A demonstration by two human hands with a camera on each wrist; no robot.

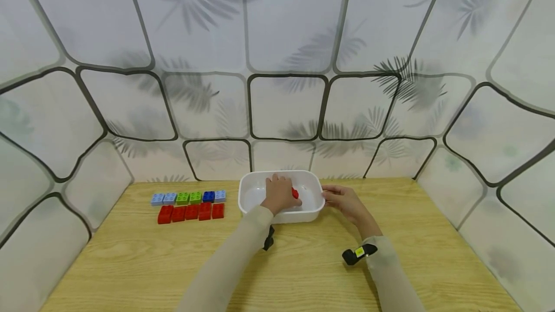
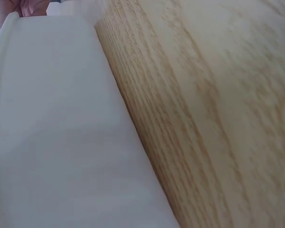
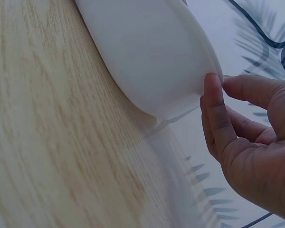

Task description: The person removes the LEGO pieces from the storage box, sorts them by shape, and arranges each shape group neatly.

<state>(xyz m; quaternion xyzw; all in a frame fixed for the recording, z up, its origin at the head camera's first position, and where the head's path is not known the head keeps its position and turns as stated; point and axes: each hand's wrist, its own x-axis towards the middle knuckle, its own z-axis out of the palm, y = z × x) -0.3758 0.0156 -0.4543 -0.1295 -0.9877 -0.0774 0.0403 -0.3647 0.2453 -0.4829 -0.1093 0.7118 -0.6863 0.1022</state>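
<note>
A white plastic tub (image 1: 311, 215) with rounded corners stands on the table. My left hand (image 1: 279, 195) reaches down into it, fingers bent over a red toy brick (image 1: 295, 193) that shows between fingers and thumb. Most of that brick is hidden by the hand. At the tub's right end, my right hand (image 1: 347, 202) pinches the rim; the right wrist view shows thumb and fingertips (image 3: 213, 85) meeting on the edge. From the left wrist, only the tub's outer wall (image 2: 61, 118) and part of a hand at the top left corner are visible.
Left of the tub lie two rows of toy bricks. Red bricks (image 1: 191, 212) form the front row; light blue, green (image 1: 183, 198) and dark blue (image 1: 209, 196) ones form the back row. A patterned curtain (image 1: 286, 107) rises behind the wooden table (image 1: 303, 264) and along both sides.
</note>
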